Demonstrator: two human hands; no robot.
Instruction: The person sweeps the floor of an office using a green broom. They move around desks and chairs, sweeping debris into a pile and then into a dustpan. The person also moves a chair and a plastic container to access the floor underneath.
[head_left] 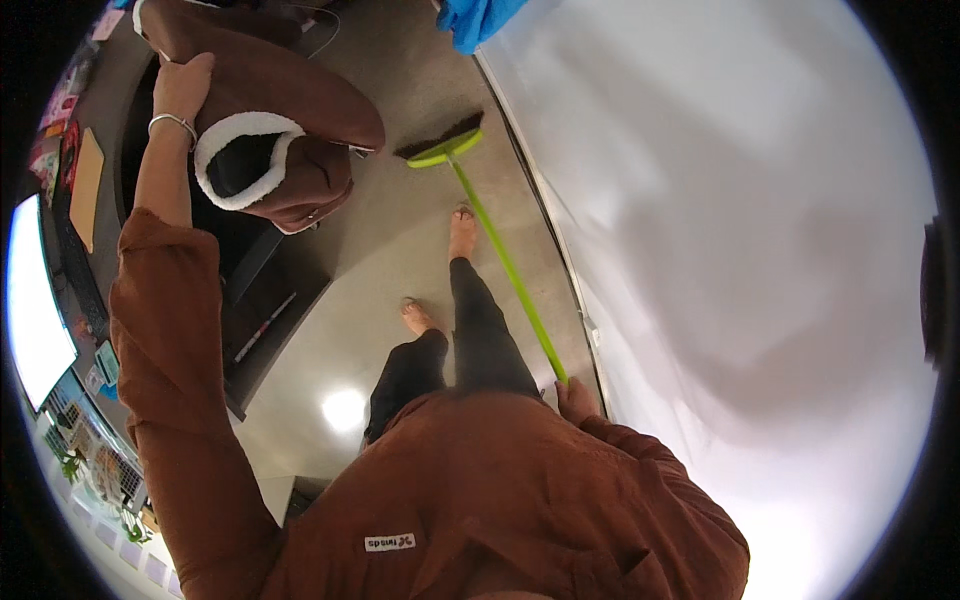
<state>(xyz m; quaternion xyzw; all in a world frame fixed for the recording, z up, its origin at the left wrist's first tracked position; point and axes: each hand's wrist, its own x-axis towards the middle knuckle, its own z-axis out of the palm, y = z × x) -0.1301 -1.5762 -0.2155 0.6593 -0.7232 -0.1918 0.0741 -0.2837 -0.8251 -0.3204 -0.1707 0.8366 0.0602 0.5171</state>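
Note:
My right hand [577, 400] is closed round the upper end of the green handle of a broom [512, 272], low beside my right hip. The broom slants away from me. Its head, green with dark bristles, lies against the floor ahead of my feet. At the far left, my left hand [185, 88], with a bracelet at the wrist, grips the edge of what looks like a brown padded chair [285, 82] with white fleece trim. My left arm is stretched out to reach it; some fingertips are hidden behind the edge.
A dark desk [262, 315] runs along the left, with a lit monitor [38, 300] and small items. A white curtain-like sheet [740, 230] borders the right side. Blue fabric [475, 20] hangs at the top. My bare feet [462, 235] stand on the smooth grey floor [330, 365].

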